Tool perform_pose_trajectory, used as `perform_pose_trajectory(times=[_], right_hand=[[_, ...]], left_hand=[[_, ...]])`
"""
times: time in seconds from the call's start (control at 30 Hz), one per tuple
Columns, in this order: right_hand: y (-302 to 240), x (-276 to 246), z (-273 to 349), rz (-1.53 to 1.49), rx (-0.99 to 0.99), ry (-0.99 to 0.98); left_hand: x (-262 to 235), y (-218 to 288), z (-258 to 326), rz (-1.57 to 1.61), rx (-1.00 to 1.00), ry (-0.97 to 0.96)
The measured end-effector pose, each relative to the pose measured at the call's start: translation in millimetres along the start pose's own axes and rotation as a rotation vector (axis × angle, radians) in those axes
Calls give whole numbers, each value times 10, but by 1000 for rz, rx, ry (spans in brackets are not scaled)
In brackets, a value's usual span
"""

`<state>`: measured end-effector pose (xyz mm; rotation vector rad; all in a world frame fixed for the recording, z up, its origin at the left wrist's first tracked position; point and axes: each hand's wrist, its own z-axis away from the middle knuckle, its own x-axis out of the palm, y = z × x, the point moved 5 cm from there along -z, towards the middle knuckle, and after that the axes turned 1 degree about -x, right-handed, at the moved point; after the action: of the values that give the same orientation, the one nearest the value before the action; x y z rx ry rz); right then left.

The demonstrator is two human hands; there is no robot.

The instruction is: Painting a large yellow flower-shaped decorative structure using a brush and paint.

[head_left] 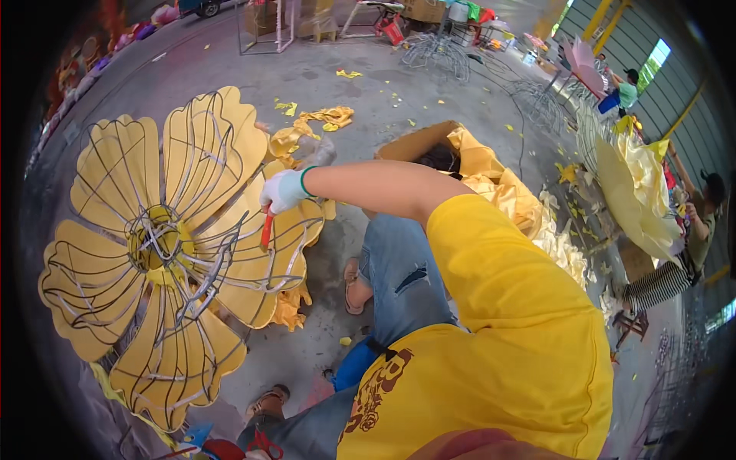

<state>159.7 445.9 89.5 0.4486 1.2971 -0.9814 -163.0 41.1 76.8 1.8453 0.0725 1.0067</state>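
Note:
My right hand (285, 190), in a white glove with a green cuff edge, reaches left across my body. Its fingers are closed around the top of a slim red-handled tool (267, 231), whose exact kind I cannot make out. The tool points down over the right-hand petal of a large yellow flower (211, 146). Yellow fabric covers the petals, and dark wire ribs run along them. At the flower's middle is a round wire hub (159, 239) with yellow inside. I cannot make out my left hand anywhere.
Yellow cloth (287, 307) bunches under the flower's edge. Beyond my right arm stands an opened cardboard box (418, 143) with yellow fabric (506, 203). Red scissors (264, 443) show at the bottom. A person (699, 222) is beside a pale flower (636, 192) at right. Wires (437, 55) lie farther back.

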Motion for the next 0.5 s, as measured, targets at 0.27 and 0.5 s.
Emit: perform_pose_trajectory(times=[0.27,0.5], right_hand=[[-91,250,-417,-20,-117,14],[275,167,-435,-81,-128,44]], left_hand=[[-171,26,-101,63,34,92],[-71,136,-137,-26,160,92]])
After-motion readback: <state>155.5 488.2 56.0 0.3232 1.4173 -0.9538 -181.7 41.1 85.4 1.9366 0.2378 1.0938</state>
